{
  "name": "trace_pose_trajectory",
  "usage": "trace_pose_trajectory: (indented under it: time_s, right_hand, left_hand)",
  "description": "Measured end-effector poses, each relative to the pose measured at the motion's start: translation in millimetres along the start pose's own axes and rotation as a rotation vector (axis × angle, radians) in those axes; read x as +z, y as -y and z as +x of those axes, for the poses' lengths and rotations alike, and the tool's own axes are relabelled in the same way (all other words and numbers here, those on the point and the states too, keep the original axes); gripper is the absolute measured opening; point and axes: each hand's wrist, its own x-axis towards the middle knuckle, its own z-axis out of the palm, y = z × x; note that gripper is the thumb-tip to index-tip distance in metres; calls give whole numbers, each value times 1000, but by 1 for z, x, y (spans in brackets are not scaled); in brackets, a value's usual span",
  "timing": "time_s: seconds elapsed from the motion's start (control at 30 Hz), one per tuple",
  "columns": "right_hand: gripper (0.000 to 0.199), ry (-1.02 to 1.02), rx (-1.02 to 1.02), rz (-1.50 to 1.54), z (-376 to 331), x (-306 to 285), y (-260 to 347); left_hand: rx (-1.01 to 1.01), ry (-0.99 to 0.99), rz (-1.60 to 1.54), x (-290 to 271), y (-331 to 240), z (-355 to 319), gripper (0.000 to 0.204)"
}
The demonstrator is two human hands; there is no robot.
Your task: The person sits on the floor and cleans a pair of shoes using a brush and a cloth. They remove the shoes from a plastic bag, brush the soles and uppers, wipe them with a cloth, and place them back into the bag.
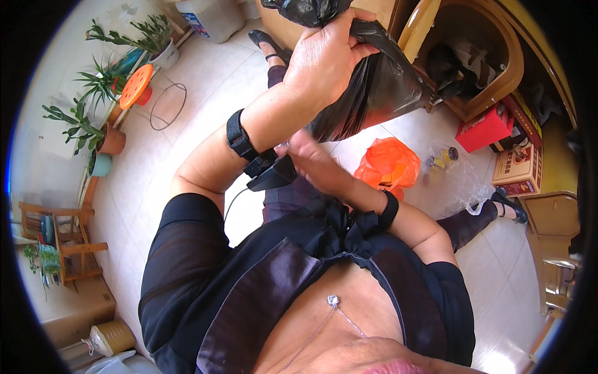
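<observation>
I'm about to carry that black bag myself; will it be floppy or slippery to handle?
The black bag is probably floppy: its thin film bunches in the grip of the left hand. Its glossy surface suggests it may be a bit slippery. Weight is hard to judge, since the dark film largely obscures any contents.

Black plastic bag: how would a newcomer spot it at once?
From the tiled floor, look to the top centre, where the left hand grips the black plastic bag. Unlike the orange plastic bag on the floor, it is dark and held up.
</observation>
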Motion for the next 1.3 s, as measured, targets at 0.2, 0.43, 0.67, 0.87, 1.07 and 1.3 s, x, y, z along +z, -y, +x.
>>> trace_pose_trajectory:
  time_s: [0.2, 0.43, 0.67, 0.87, 1.07, 1.3]
  right_hand:
    - [63, -422, -310, -221, 14, -15, 32]
    - [51, -434, -357, -752, 17, -50, 10]
    - [54, -494, -212, -238, 3, -49, -6]
    - [52, -409, -255, -795, 2, -95, -36]
    - [76, -564, -61, -424, 12, -151, -81]
    - [101, -565, 2, -363, -2, -145, -81]
  left_hand:
    - [-154, 149, -151, 5, 12, -37, 31]
    - [-629, -282, -1216, 46, 20, -71, 36]
    - [-592, -122, -723, 49, 52, -92, 38]
    - [-12, 158, 44, 36, 81, -105, 21]
    - [138, 647, 740, 68, 111, -150, 22]
    - [-13, 379, -104, 73, 117, -179, 38]
